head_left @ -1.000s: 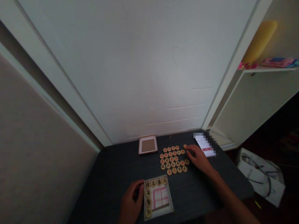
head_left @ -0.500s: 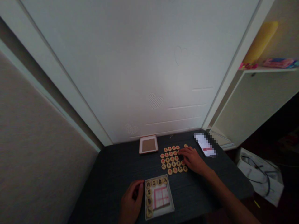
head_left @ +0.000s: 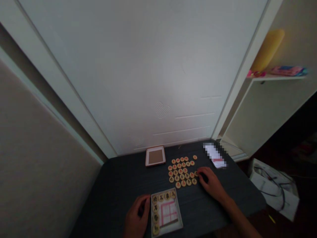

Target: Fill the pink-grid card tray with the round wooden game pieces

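Chinese chess pieces [head_left: 183, 170], round and wooden with red or black characters, lie in loose rows on the dark table. At their right edge my right hand [head_left: 209, 180] has its fingers bent, the fingertips on one piece [head_left: 196, 173]. A shallow square box [head_left: 180, 216] sits nearer to me. Black-lettered pieces [head_left: 161, 197] line its far side and left side, and a sheet with pink lines shows inside. My left hand [head_left: 137, 213] is curled beside the box, thumb and forefinger together at its upper left edge.
A framed square lid or tray [head_left: 155, 156] lies at the back of the table against the white panel [head_left: 148, 66]. A blurred-out phone [head_left: 215, 155] is at the back right. Beyond the table's right edge stands a white box [head_left: 274, 191] with cables.
My right hand has moved nearer and slightly right, from the upper right of the rows to a piece at their right edge. The view has shifted slightly. My left hand stays by the box.
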Demonstrator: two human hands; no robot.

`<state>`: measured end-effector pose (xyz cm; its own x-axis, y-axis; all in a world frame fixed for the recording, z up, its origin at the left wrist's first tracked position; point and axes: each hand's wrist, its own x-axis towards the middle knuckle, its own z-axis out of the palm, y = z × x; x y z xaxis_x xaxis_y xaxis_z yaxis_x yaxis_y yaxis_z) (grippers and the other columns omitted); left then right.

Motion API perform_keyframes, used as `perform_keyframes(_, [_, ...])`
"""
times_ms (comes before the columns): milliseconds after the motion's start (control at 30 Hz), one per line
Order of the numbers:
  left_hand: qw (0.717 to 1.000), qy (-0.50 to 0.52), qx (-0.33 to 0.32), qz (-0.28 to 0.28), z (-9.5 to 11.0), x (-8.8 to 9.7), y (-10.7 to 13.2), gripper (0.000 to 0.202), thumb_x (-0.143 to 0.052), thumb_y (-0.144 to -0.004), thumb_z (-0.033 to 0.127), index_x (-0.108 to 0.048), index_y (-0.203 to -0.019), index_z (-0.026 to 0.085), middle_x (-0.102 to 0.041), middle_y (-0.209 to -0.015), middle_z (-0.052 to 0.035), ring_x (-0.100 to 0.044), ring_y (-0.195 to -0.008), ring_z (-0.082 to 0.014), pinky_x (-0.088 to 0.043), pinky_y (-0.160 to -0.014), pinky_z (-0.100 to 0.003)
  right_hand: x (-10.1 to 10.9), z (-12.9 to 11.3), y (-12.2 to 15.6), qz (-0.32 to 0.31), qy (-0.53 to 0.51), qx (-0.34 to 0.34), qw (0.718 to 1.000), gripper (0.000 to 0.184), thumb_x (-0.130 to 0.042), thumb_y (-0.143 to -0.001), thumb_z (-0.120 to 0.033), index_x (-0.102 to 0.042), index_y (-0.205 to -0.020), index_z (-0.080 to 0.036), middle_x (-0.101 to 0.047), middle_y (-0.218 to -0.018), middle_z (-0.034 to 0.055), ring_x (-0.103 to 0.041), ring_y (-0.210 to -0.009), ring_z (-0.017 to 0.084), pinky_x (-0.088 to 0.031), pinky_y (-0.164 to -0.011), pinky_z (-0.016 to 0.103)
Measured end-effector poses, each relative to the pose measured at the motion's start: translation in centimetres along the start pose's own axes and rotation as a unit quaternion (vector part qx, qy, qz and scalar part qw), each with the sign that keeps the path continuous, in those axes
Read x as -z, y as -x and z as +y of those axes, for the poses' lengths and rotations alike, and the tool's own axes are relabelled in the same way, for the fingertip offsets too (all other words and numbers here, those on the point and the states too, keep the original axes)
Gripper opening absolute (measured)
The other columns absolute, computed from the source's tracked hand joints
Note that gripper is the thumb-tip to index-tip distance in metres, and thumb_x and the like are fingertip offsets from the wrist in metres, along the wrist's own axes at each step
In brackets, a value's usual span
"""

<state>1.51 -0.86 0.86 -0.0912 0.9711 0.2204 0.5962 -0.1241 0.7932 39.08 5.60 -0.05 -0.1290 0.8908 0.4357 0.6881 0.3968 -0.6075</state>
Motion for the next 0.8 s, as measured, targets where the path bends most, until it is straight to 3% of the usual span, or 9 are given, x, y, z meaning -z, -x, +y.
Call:
perform_keyframes(200, [1.000,0.005,0.013,0.003,0.4,0.0,-0.1,0.047,-0.050,-0.091,0.063,-0.076,-0.095,0.024,-0.079,-0.090,-0.0056,-0.074,-0.079,-0.0234,-0.061,-0.073,-0.032,-0.3,-1.2,0.4,0.037,0.005,0.000,0.999,0.016,-0.055,-0.093,-0.028,-0.068,-0.102,-0.023,-0.069,-0.110,0.0096,-0.065,-0.106,0.026,-0.055,-0.094,0.046])
perform_keyframes(433, [1.000,0.014,0.024,-0.002,0.7,0.1,0.0,0.045,-0.051,-0.090,0.062,-0.076,-0.094,0.025,-0.080,-0.090,-0.0045,-0.075,-0.078,-0.0229,-0.061,-0.071,-0.031,-1.4,-5.2,2.6,0.030,0.046,0.062,0.997,0.026,-0.055,-0.094,-0.023,-0.067,-0.116,-0.029,-0.070,-0.115,0.0074,-0.065,-0.109,0.027,-0.055,-0.095,0.047])
perform_keyframes(533, [1.000,0.015,0.012,0.001,0.9,0.1,0.1,0.044,-0.053,-0.089,0.062,-0.075,-0.092,0.024,-0.079,-0.090,-0.0051,-0.074,-0.075,-0.0224,-0.061,-0.070,-0.031,-2.4,-6.3,3.4,0.028,0.086,0.047,0.995,0.029,-0.056,-0.094,-0.024,-0.065,-0.121,-0.030,-0.069,-0.117,0.0081,-0.064,-0.109,0.029,-0.054,-0.094,0.049])
perform_keyframes(800, [1.000,0.012,0.022,0.006,0.9,-0.1,0.3,0.040,-0.054,-0.090,0.057,-0.072,-0.094,0.022,-0.078,-0.088,-0.0050,-0.073,-0.076,-0.0222,-0.060,-0.071,-0.032,-3.0,-4.8,5.0,0.058,0.104,-0.004,0.993,0.021,-0.053,-0.096,-0.027,-0.063,-0.114,-0.027,-0.066,-0.111,0.0108,-0.063,-0.104,0.030,-0.053,-0.091,0.050])
